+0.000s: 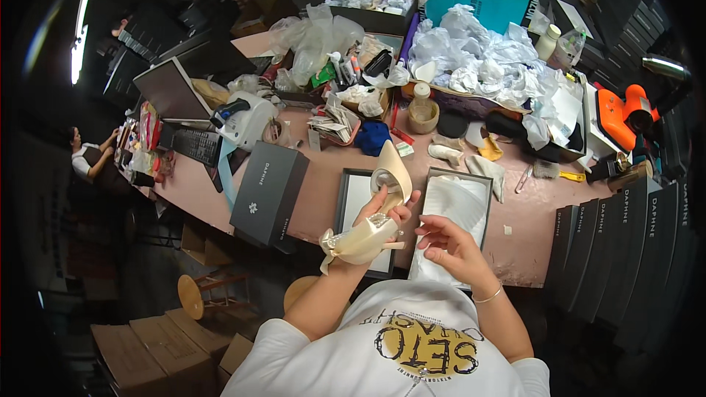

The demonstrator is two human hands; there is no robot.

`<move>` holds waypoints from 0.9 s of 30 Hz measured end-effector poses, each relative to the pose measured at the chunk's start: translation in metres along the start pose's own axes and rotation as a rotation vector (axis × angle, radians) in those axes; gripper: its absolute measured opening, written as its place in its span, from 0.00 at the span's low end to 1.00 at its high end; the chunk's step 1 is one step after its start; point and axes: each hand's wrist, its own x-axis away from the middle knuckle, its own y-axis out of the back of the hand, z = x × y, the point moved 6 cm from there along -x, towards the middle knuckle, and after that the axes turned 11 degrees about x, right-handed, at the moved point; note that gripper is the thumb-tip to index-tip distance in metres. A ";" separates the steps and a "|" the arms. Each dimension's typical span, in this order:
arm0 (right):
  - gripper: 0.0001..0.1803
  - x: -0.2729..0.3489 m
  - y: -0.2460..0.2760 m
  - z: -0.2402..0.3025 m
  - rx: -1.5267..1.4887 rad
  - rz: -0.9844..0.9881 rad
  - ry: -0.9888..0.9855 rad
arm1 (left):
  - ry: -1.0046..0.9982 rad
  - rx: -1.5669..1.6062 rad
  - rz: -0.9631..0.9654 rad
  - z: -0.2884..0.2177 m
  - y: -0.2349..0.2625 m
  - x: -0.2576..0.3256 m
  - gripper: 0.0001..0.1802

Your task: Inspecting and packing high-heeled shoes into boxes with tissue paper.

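Observation:
Held up over the table's front edge is a cream pointed-toe heeled shoe [397, 169], gripped by my left hand [370, 209]. Below those fingers, resting along the wrist, is a cream part with a sparkling trim and a bow [360, 242]; I cannot tell whether it belongs to the same shoe or a second one. My right hand [456, 250] hovers just to the right, fingers apart and slightly bent, holding nothing. Under it lies an open shoebox half lined with white tissue paper [456, 202]. Behind the shoe is another open dark box half [353, 195], partly hidden.
A closed dark shoebox [268, 191] stands at left, near a label printer [246, 121], keyboard [197, 145] and monitor [170, 92]. Crumpled white paper [471, 51] fills a box behind. A brush [548, 170] lies right of the tissue, before stacked shoeboxes [625, 242]. Another person [92, 158] is far left.

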 end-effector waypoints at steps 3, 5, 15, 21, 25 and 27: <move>0.30 0.000 -0.024 0.000 -0.161 0.026 -0.034 | 0.071 0.113 0.050 0.008 -0.003 0.000 0.28; 0.31 -0.003 -0.030 0.008 -0.088 0.032 0.000 | 0.016 -0.006 0.078 0.019 -0.011 -0.001 0.29; 0.19 -0.004 -0.040 0.048 0.280 -0.025 0.209 | 0.280 0.361 0.354 0.034 -0.019 0.006 0.29; 0.15 0.004 -0.031 0.031 0.345 0.030 0.064 | 0.229 0.145 0.295 0.007 -0.002 -0.001 0.27; 0.17 0.034 0.011 -0.014 0.658 -0.017 -0.087 | -0.279 -0.602 -0.346 -0.083 0.077 0.003 0.26; 0.18 0.054 0.046 -0.037 1.052 -0.129 -0.252 | -0.660 -1.227 -0.756 -0.168 0.128 0.027 0.23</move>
